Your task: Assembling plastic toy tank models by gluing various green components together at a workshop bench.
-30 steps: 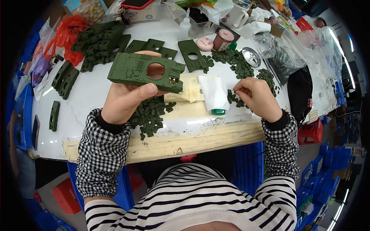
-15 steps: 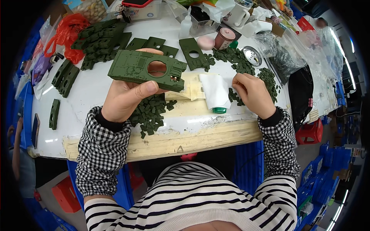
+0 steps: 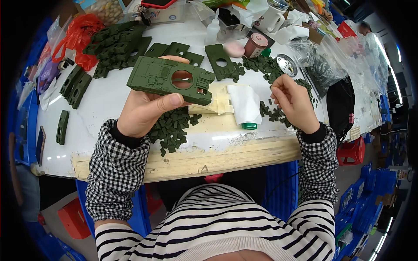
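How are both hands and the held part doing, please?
Left hand gripping green model hull, raised. Right hand curled near loose green pieces; any hold unclear. White cloth lying between the hands in this view.

Two hands (image 3: 297,103); one green hull (image 3: 150,76) in the left. On the table (image 3: 104,113): one white cloth (image 3: 245,104), one white squeeze bottle (image 3: 213,31), one pink jar (image 3: 256,45), one blurred pink disc (image 3: 234,49), one white mug (image 3: 271,22), one round metal dish (image 3: 286,65), one crumpled red bag (image 3: 82,39). The stacked green hulls (image 3: 117,47) and small green pieces (image 3: 169,132) overlap too much to count.
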A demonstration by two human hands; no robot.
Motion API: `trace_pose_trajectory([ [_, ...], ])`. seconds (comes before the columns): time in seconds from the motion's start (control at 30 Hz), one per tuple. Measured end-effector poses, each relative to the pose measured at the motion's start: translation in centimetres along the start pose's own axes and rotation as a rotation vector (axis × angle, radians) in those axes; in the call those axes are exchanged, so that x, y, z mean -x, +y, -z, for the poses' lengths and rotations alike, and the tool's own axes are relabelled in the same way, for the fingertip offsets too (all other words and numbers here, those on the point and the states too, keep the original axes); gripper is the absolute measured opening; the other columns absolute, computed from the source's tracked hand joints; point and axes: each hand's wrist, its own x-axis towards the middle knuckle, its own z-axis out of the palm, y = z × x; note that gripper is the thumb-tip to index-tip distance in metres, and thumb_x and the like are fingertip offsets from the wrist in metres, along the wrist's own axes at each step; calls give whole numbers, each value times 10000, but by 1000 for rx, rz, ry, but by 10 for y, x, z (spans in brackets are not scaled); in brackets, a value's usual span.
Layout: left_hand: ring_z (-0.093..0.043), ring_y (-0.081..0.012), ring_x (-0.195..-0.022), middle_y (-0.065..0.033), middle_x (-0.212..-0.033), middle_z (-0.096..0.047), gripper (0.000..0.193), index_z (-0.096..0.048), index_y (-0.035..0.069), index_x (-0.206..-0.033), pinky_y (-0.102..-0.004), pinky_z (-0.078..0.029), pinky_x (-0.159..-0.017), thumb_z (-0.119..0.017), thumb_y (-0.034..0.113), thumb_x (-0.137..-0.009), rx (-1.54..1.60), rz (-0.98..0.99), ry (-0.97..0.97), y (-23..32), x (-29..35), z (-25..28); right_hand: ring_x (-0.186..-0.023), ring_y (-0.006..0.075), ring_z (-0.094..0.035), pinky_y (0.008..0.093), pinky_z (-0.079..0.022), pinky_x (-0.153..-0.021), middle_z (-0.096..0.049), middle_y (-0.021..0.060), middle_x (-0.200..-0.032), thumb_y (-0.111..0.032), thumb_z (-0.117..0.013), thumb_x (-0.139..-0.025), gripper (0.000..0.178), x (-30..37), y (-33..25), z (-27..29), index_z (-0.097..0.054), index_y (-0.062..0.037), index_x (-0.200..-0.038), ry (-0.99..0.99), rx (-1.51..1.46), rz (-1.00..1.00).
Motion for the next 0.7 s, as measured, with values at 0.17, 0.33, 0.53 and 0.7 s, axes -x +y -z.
trace_pose_trajectory([
  [0.17,-570,-220,-1144,-133,-1234,-557,632,-432,11,-1361,-377,-543,-941,-747,108,-822,45,-1,53,-5,0,2,-766,100,-667,219,-563,-721,-675,64,-825,-30,-632,-911,165,-25,-50,-4,-626,62,-1047,-37,-451,113],
  [0.33,-548,-319,-1224,-216,-1388,-463,715,-320,27,-1426,-441,-541,-955,-718,116,-838,25,42,21,4,-4,-2,-757,92,-658,206,-548,-710,-680,69,-841,-50,-684,-882,135,-44,-83,-15,-650,53,-962,-163,-561,160],
  [0.53,-564,-345,-1202,-252,-1400,-438,716,-292,32,-1431,-446,-560,-926,-693,78,-839,80,87,18,6,-4,-7,-921,111,-605,252,-513,-841,-606,99,-1075,-50,-699,-861,98,-43,-82,-35,-668,32,-903,-143,-601,264],
  [0.7,-570,-329,-1197,-250,-1383,-460,731,-298,33,-1429,-426,-576,-902,-707,88,-825,84,124,26,4,-4,-10,-1065,147,-558,314,-427,-981,-577,109,-1152,-86,-704,-835,109,-43,-75,-39,-678,12,-872,-149,-581,219],
])
